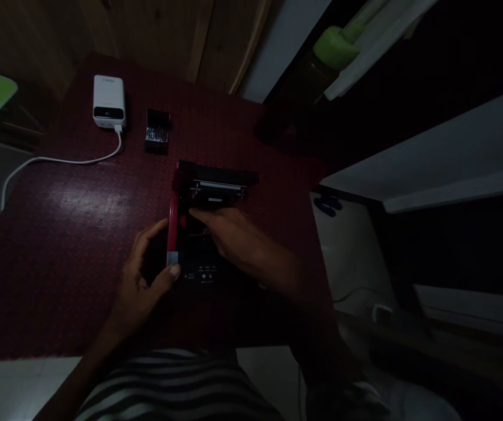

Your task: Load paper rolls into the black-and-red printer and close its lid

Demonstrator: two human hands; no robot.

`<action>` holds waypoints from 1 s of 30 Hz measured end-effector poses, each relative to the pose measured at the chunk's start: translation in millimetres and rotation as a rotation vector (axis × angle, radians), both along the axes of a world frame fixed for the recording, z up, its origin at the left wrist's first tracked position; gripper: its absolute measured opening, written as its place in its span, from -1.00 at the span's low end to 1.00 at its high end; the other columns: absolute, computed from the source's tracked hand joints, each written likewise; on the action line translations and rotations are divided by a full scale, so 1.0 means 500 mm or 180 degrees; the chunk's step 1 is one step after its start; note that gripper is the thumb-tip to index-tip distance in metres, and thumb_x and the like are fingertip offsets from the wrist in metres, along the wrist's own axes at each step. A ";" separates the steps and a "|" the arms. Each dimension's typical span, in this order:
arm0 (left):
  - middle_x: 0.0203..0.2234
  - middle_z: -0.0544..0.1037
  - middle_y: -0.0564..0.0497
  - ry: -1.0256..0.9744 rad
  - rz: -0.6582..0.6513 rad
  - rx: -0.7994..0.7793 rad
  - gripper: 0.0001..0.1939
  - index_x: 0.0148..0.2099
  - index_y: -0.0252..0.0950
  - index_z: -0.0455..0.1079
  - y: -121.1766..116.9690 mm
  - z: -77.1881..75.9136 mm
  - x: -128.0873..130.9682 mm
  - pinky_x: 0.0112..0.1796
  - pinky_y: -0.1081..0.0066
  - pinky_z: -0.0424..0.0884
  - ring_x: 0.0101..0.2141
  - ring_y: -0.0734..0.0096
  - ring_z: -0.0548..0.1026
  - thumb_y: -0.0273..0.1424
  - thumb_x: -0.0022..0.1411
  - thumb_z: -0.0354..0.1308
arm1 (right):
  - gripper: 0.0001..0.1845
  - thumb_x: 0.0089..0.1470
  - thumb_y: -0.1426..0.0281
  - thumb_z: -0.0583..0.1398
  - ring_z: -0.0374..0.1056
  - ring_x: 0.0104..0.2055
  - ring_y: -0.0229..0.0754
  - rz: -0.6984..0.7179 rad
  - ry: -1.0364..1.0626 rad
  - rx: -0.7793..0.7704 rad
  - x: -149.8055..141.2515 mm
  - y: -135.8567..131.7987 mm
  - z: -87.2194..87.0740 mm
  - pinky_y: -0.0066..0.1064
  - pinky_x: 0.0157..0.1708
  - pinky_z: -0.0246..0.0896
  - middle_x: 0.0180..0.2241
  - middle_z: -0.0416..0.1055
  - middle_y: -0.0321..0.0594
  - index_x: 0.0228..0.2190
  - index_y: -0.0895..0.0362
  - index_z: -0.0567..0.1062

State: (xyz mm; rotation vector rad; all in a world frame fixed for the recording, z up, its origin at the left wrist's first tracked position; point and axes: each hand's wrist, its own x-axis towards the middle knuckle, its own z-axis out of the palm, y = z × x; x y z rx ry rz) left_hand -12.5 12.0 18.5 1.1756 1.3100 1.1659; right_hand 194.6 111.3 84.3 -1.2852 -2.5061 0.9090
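Note:
A red-and-black device (173, 225) sits on the table with its lid (219, 173) raised at the far side. Small sockets or buttons and pale lettering show on its black front panel (206, 276). My left hand (143, 272) steadies its left side, thumb on the grey front corner and fingers curved round the outer edge. Over the open compartment, my right hand (234, 237) reaches in from the right. Its index finger is stretched out toward the inner left wall, and the thumb sits apart below. I see nothing held in it; the other fingers are mostly hidden. The inside is too dark to make out.
Behind the device lies a small black piece with a shiny, streaked face (157, 134). A white power bank (109, 99) stands at the back left, its white cable (65, 161) running off the left edge. A green-capped bottle (336, 48) stands at the back right.

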 end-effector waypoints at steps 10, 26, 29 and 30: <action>0.30 0.58 -0.11 0.0090 0.0385 0.0758 -0.41 0.37 -0.06 0.52 0.155 0.073 0.009 0.27 0.01 0.44 0.32 -0.05 0.50 0.11 0.48 0.24 | -0.77 0.45 0.55 0.20 0.56 -0.03 -0.09 0.0415 0.0655 0.0544 0.058 -0.082 0.035 -0.18 0.06 0.54 -0.09 0.70 -0.12 -0.03 0.11 0.65; 0.41 0.49 -0.09 -0.0450 0.0460 -0.0589 -0.28 0.46 -0.05 0.40 0.042 0.057 0.033 0.33 -0.01 0.43 0.40 -0.10 0.43 -0.20 0.30 0.42 | -0.83 0.40 0.55 0.30 0.59 0.28 0.04 -0.0870 0.0522 0.2545 0.013 -0.192 -0.051 -0.09 0.23 0.55 0.13 0.70 0.05 -0.13 0.12 0.72; 0.35 0.55 -0.10 -0.0584 0.0403 -0.0723 -0.31 0.45 -0.11 0.43 0.038 0.067 0.041 0.32 -0.04 0.46 0.35 -0.13 0.49 -0.18 0.31 0.40 | -0.79 0.41 0.55 0.28 0.63 0.23 0.02 -0.0830 0.0472 0.2423 0.016 -0.191 -0.053 -0.11 0.21 0.57 0.11 0.72 0.00 -0.09 0.12 0.73; 0.34 0.57 -0.10 -0.0572 0.0418 -0.0720 -0.32 0.44 -0.11 0.44 0.039 0.072 0.043 0.31 -0.03 0.47 0.34 -0.13 0.50 -0.19 0.32 0.39 | -0.78 0.42 0.55 0.27 0.63 0.24 0.01 -0.0816 0.0433 0.2386 0.017 -0.192 -0.052 -0.12 0.21 0.57 0.12 0.71 -0.02 -0.07 0.11 0.73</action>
